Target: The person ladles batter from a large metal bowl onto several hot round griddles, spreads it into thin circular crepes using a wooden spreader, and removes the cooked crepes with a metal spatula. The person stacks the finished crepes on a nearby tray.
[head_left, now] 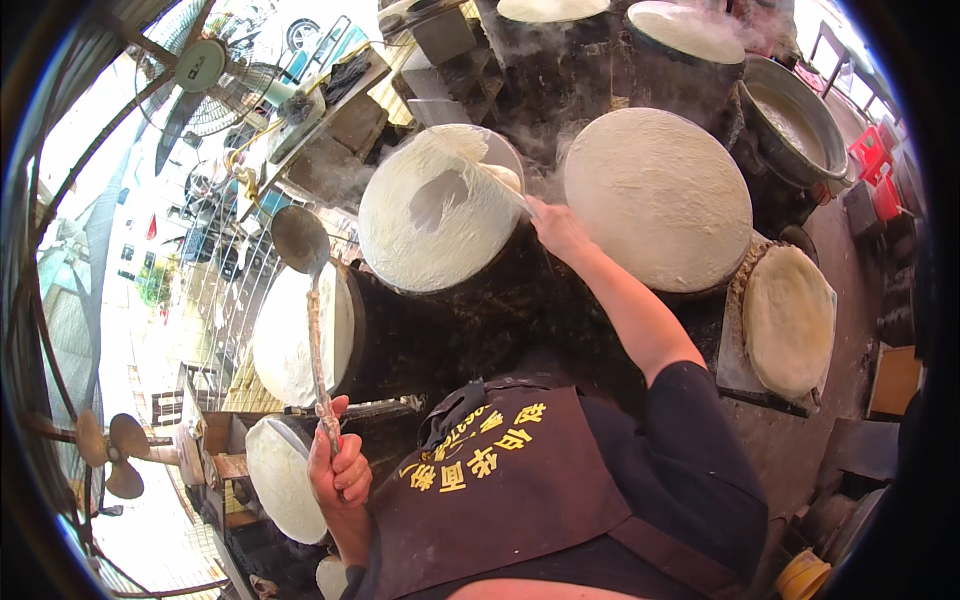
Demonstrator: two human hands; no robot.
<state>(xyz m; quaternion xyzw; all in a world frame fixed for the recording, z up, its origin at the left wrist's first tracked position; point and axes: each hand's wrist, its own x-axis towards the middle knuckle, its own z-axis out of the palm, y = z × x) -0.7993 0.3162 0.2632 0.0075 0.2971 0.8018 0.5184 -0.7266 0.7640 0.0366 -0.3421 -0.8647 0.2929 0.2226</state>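
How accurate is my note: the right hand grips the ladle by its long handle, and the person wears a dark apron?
One thing is wrong: the left hand, not the right hand, grips the ladle by its long handle, as the head view shows. The person does wear a dark apron.

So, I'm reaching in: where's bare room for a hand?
Over the dark area between the apron and the grey-patched white round; also floor right of the pale slab. Crowded: the gap to the larger white round, at the right hand.
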